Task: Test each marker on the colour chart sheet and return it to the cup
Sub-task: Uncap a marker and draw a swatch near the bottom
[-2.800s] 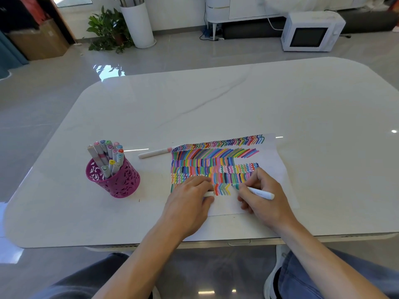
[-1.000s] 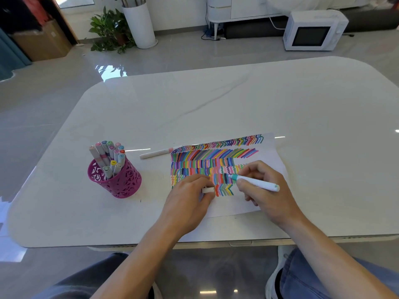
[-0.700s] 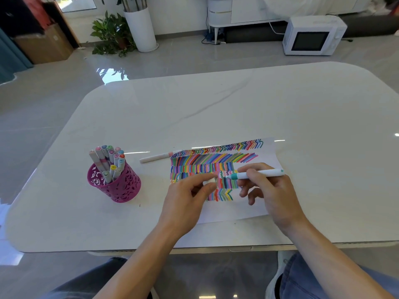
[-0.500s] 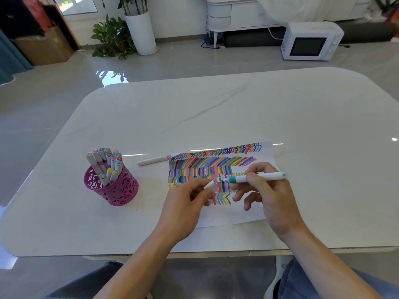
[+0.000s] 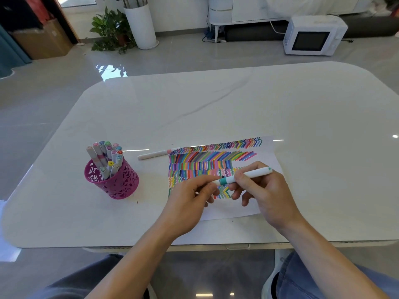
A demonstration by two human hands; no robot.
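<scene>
Teal-banded white marker (image 5: 257,172) held in air just above colour chart sheet (image 5: 237,209); no contact w/ paper as far as can be told. Long axis near horizontal, running L–R across body, R end tipped slightly up. Teal end toward L hand (image 5: 187,199); plain white end poking out past R hand (image 5: 267,190). R fingers (image 5: 239,176) curled round mid-barrel, thumb and forefinger gripping. L fingers (image 5: 208,187) pinched on teal end, prob. seating a cap; cap itself too small to confirm. Judgement: capping step, return to cup (image 5: 112,182) not yet begun. Cup upright on table (image 5: 216,104), well to L of both hands, L hand the nearer; packed w/ markers standing on end. For return: barrel to be swung from horizontal to upright, then lowered into a gap among the others. One loose marker (image 5: 158,153) flat on table between cup and sheet's top L corner, pink band toward sheet. Writing/brands: none legible on barrels, cup or sheet; colour dots on marker ends only. Microwave (image 5: 313,37) beyond table: no readable badge.
</scene>
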